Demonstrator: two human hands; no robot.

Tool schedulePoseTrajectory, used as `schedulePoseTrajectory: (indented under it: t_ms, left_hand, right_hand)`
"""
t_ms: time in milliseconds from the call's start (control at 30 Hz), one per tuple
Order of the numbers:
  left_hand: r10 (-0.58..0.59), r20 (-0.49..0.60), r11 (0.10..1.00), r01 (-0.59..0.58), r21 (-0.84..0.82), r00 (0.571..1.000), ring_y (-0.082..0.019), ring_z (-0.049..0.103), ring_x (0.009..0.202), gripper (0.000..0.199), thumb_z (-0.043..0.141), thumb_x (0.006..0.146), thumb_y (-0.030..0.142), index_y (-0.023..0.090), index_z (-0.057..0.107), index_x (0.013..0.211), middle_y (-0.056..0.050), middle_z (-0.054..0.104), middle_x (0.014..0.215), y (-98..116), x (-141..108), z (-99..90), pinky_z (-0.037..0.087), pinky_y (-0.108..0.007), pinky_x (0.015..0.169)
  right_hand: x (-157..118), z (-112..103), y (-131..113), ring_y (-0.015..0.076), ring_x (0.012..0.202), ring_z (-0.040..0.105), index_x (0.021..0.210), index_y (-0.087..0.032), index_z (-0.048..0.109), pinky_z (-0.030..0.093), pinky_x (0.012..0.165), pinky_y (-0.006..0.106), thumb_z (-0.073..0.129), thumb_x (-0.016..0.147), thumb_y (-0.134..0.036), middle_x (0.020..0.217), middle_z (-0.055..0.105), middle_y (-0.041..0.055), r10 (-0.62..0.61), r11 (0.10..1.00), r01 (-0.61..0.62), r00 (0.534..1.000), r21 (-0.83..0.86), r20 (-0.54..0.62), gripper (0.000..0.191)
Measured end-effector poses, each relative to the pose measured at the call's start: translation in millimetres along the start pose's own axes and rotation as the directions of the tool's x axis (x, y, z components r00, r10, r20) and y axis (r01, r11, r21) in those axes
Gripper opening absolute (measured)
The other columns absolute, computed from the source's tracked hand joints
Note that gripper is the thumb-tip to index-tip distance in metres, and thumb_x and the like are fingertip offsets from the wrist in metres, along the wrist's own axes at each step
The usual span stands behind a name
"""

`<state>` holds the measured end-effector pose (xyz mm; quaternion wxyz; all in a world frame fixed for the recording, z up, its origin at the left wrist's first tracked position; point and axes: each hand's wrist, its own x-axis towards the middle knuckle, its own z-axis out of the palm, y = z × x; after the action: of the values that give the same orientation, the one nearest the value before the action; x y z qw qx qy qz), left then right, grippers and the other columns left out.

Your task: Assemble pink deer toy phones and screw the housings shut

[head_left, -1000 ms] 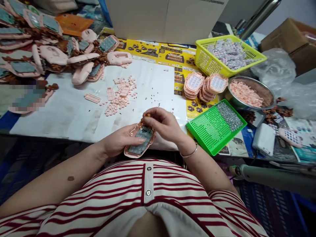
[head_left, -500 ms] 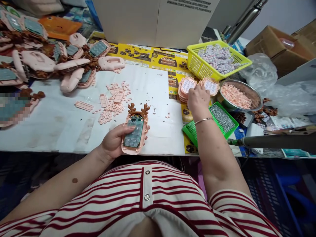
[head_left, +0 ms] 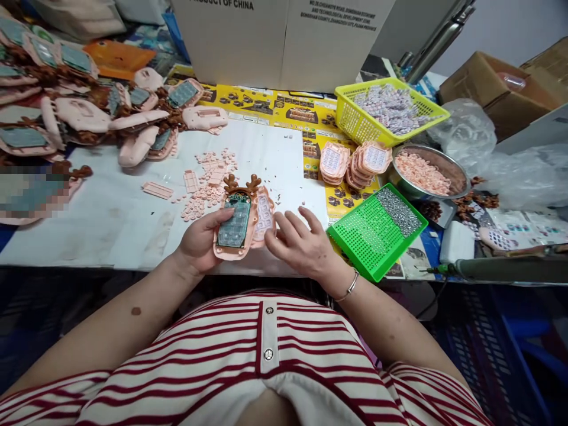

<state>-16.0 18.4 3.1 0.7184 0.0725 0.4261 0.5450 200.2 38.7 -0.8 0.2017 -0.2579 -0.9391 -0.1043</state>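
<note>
My left hand (head_left: 198, 239) is closed around a pink toy phone half (head_left: 234, 228) with brown antlers, its thumb lying on the greenish keypad and circuit board. Pinched in my right hand (head_left: 299, 241) is a pink front cover with white keys (head_left: 263, 222), held upright against the phone half's right side. Part of the cover is hidden behind the phone half. Two stacks of similar covers (head_left: 335, 163) stand farther back to the right. Small pink plastic buttons (head_left: 195, 204) lie scattered beyond my left hand.
A green basket of screws (head_left: 370, 236), a metal bowl of pink parts (head_left: 426, 171) and a yellow basket of packets (head_left: 390, 109) stand right. Several antlered phone halves (head_left: 80, 115) are heaped at left. A large carton (head_left: 284, 44) stands at the back; an electric screwdriver (head_left: 483, 269) lies right.
My right hand has come from the cover stacks to the phone half, bringing one cover with it. My left hand has shifted slightly up and left with the phone half.
</note>
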Motion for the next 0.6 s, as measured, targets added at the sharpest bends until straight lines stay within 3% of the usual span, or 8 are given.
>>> schedulePoseTrajectory:
  t_ms: [67,100,133,200,267,333,433,600]
  left_hand:
    - [0.020,-0.003,1.000,-0.020,-0.001,1.000,-0.027,0.079,0.089,0.022,0.058,0.084,0.017,0.011,0.075,0.098,-0.010,0.081,0.086,-1,-7,0.2,0.062,-0.042,0.093]
    - [0.040,-0.002,0.999,-0.040,-0.007,0.999,-0.026,0.079,0.089,0.023,0.058,0.084,0.017,0.011,0.075,0.098,-0.010,0.081,0.087,-1,-10,0.8,0.062,-0.042,0.094]
    - [0.063,-0.003,0.998,-0.063,-0.015,0.998,-0.026,0.079,0.087,0.023,0.058,0.084,0.016,0.011,0.075,0.099,-0.009,0.081,0.088,-1,-13,1.5,0.062,-0.041,0.093]
    - [0.097,-0.015,0.995,-0.097,-0.021,0.995,-0.023,0.079,0.078,0.022,0.060,0.082,0.015,0.011,0.076,0.097,-0.009,0.081,0.086,-1,-18,2.5,0.064,-0.038,0.088]
    - [0.098,-0.010,0.995,-0.098,0.003,0.995,-0.023,0.078,0.071,0.019,0.063,0.079,0.015,0.010,0.076,0.092,-0.009,0.081,0.082,-2,-20,1.9,0.065,-0.036,0.082]
    - [0.087,0.023,0.995,-0.088,0.055,0.996,-0.025,0.078,0.072,0.016,0.068,0.075,0.015,0.009,0.077,0.087,-0.010,0.080,0.079,-3,-21,-0.3,0.066,-0.037,0.079]
    - [0.073,0.078,0.987,-0.083,0.135,0.994,-0.030,0.079,0.081,0.018,0.073,0.070,0.016,0.008,0.077,0.086,-0.013,0.080,0.081,-5,-20,-3.6,0.065,-0.040,0.082]
    - [0.074,0.138,0.977,-0.099,0.191,0.988,-0.036,0.078,0.093,0.025,0.076,0.068,0.018,0.007,0.078,0.090,-0.016,0.081,0.091,-5,-20,-3.2,0.064,-0.046,0.087]
  right_hand:
    - [-1,3,-3,0.0218,0.121,0.064,0.121,-0.034,0.062,0.048,0.113,0.052,0.050,0.098,-0.016,0.136,0.068,0.0057,0.102,0.954,-0.082,0.993,0.289,-0.052,0.031]
    - [-1,5,-5,0.0222,0.125,0.063,0.126,-0.033,0.061,0.049,0.112,0.051,0.051,0.099,-0.019,0.139,0.066,0.0071,0.212,0.868,-0.156,0.975,0.471,-0.069,0.033]
    - [0,8,-6,0.0224,0.127,0.063,0.132,-0.032,0.058,0.051,0.111,0.050,0.051,0.099,-0.024,0.142,0.064,0.0089,0.350,0.710,-0.231,0.936,0.666,-0.048,0.035]
    - [3,16,-13,0.0221,0.124,0.065,0.140,-0.029,0.051,0.055,0.106,0.048,0.049,0.101,-0.039,0.143,0.063,0.0119,0.531,0.167,-0.319,0.826,0.933,0.188,0.041]
    - [6,25,-22,0.0209,0.114,0.070,0.143,-0.028,0.049,0.057,0.104,0.047,0.048,0.099,-0.054,0.137,0.067,0.0115,0.432,-0.379,-0.325,0.766,0.867,0.476,0.051]
    - [10,33,-33,0.0206,0.114,0.070,0.143,-0.028,0.050,0.056,0.105,0.046,0.055,0.094,-0.061,0.137,0.068,0.0089,0.262,-0.649,-0.311,0.765,0.694,0.588,0.059]
    - [15,41,-45,0.0206,0.126,0.064,0.140,-0.030,0.055,0.051,0.111,0.042,0.069,0.085,-0.060,0.146,0.063,0.0041,0.236,-0.755,-0.226,0.783,0.616,0.576,0.064]
    - [17,44,-48,0.0241,0.118,0.069,0.135,-0.030,0.058,0.055,0.107,0.045,0.080,0.077,-0.054,0.138,0.069,0.0048,0.252,-0.790,-0.160,0.795,0.592,0.551,0.066]
